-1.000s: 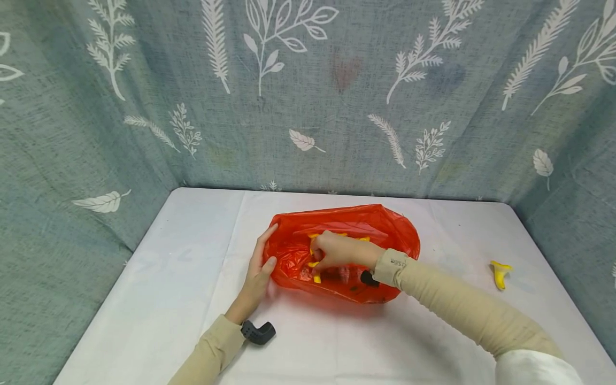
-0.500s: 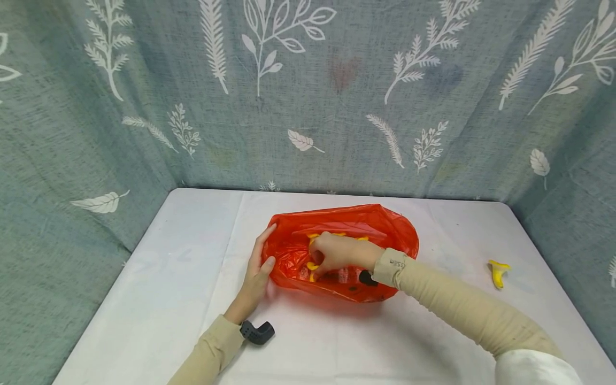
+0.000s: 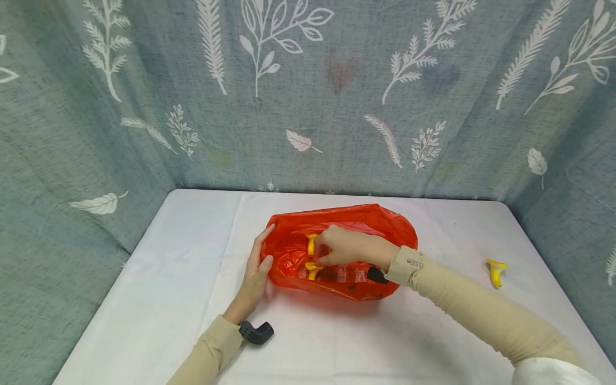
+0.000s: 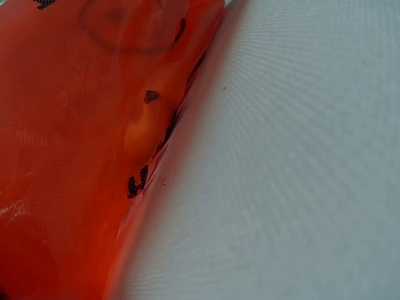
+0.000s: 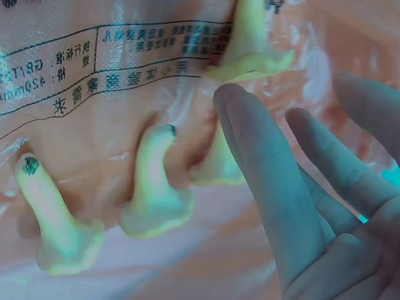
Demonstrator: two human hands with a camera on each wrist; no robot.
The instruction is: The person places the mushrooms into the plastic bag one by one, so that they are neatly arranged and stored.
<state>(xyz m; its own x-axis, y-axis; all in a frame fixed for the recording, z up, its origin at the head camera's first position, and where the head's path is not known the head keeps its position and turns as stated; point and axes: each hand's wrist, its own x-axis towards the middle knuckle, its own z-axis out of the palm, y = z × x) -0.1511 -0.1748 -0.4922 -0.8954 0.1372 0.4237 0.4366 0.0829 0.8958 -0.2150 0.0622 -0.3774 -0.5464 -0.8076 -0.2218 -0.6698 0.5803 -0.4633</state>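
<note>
An open red plastic bag (image 3: 337, 215) lies on the white table. My left hand (image 3: 252, 278) holds its left rim, with the thumb at the near edge. Inside the bag, my right hand (image 3: 348, 247) is above several yellow trumpet-shaped mushrooms. One mushroom (image 3: 310, 245) and another mushroom (image 3: 313, 269) show left of its fingers. In the right wrist view the fingers are spread and hold nothing; a fingertip is close to a mushroom (image 5: 247, 47), touching or not I cannot tell. A curved mushroom (image 5: 156, 181) and a straighter mushroom (image 5: 56, 215) lie on the bag's printed plastic.
A single yellow mushroom (image 3: 496, 272) lies on the table at the right, outside the bag. A grey-green curtain (image 3: 298, 107) with white leaf prints surrounds the table (image 3: 202, 230). Through the bag wall, a yellowish shape (image 4: 147, 128) shows in the left wrist view.
My right hand has drawn slightly right and its fingers have come off the near left mushroom, which now shows more fully in the bag. The left hand stays on the rim.
</note>
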